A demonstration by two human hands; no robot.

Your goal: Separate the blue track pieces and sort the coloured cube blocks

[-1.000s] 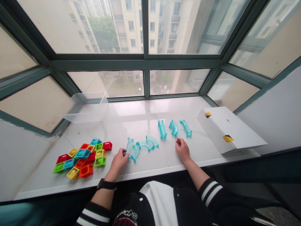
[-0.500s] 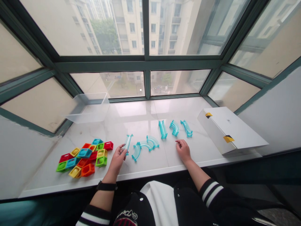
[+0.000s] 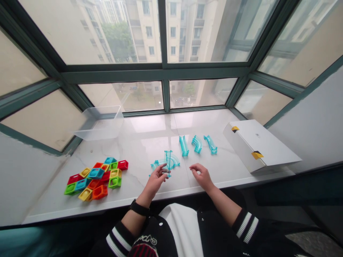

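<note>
Left hand (image 3: 156, 179) pinches a straight, translucent turquoise plastic track piece (image 3: 168, 160) by its side, presumably leaving both ends free; from here it overlaps curved, translucent turquoise plastic pieces (image 3: 175, 160). Right hand (image 3: 201, 175), half-open nearby, looks empty!

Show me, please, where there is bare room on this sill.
Bare sill lies between the plastic bin and the row of three turquoise tracks, and between the colored blocks and the left hand. Crowded: around that hand, where other tracks cluster.
</note>
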